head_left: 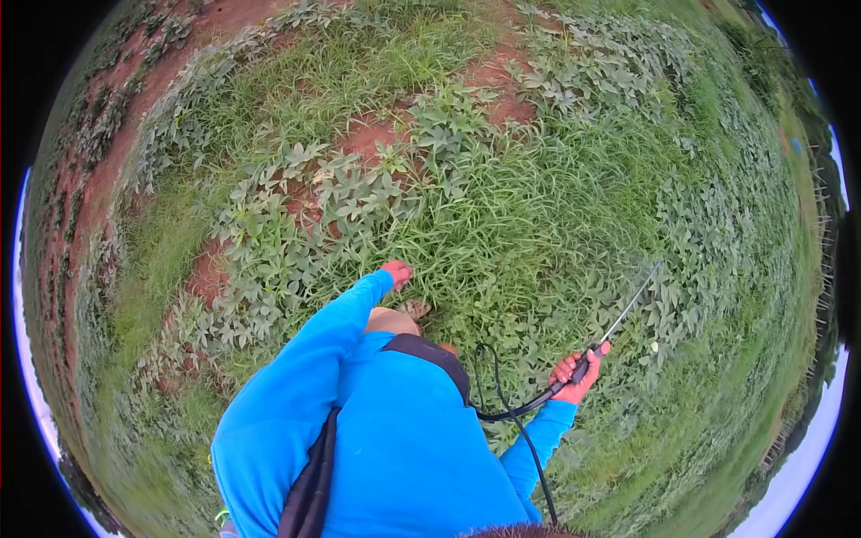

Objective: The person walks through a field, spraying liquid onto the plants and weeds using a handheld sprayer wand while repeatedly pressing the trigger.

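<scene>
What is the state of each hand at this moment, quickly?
Left hand: too small to tell whether open or closed.
Right hand: closed around the wand's black handle.

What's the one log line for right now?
right hand: gripping spray wand | left hand: held out, grip unclear | black hose: runs to spray wand | around: grass, leafy plants, red soil

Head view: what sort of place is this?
Probably a farm field, outdoors: broad-leaved plants that look like a crop, mixed with long grass, and reddish bare soil between them. The thin wand in the right hand fits field work.
</scene>
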`<state>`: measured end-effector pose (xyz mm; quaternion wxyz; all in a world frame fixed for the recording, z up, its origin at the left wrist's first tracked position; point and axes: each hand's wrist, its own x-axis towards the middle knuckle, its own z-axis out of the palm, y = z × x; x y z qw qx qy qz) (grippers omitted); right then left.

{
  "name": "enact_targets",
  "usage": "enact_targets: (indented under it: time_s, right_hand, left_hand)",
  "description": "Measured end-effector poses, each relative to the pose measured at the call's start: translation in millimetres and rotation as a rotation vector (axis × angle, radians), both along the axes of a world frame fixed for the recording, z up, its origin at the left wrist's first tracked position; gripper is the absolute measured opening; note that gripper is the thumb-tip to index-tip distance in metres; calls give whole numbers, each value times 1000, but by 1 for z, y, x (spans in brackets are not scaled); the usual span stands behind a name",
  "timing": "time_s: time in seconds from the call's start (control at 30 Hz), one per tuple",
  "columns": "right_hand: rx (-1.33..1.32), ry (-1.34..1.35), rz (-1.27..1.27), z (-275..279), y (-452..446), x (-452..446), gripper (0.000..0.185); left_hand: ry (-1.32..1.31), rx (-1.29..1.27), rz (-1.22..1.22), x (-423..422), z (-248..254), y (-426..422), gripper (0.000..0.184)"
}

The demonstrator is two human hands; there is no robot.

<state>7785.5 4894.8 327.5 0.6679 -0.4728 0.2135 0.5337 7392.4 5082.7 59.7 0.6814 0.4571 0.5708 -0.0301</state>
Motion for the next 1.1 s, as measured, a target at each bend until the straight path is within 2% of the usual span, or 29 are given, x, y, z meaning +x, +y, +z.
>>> enact_targets:
  time_s: [0.13,0.2,0.27,0.47,0.5,0.6,0.7,0.73,0.8,0.83,0.9,1.0,1.1]
  right_hand:
    - [-7,-17,-94,-1,-11,27,29]
    - [-12,-20,-124,-1,-11,34,29]
    - [-17,-87,-97,-5,-6,41,28]
    - [97,-11,22,-7,47,43,22]
    - [118,27,81,-8,59,42,21]
    - [161,121,204,-13,99,45,21]
    - [231,235,417,-18,133,56,20]
    - [237,234,385,-15,144,59,20]
    - [256,344,529,-9,167,68,21]
    - [268,344,498,-10,177,74,21]
    - [284,305,631,-9,192,88,23]
    - [314,273,670,-3,206,113,18]
    - [307,186,638,-3,206,139,19]
  left_hand:
    - [92,33,-107,-5,2,8,25]
    - [139,9,-61,-4,1,7,26]
    - [270,-74,-184,-5,-2,12,26]
    - [209,-23,-256,14,-9,16,25]
    - [183,-34,-207,19,-14,17,25]
    - [196,-123,-215,58,4,39,26]
    - [176,-94,-244,88,-6,63,28]
    - [150,-80,-215,101,-1,72,30]
    - [146,-63,-280,130,11,100,32]
    - [145,-37,-292,147,16,114,28]
    - [74,61,-219,178,25,134,23]
    - [142,47,-295,224,32,178,25]
    - [88,115,-356,267,34,212,23]
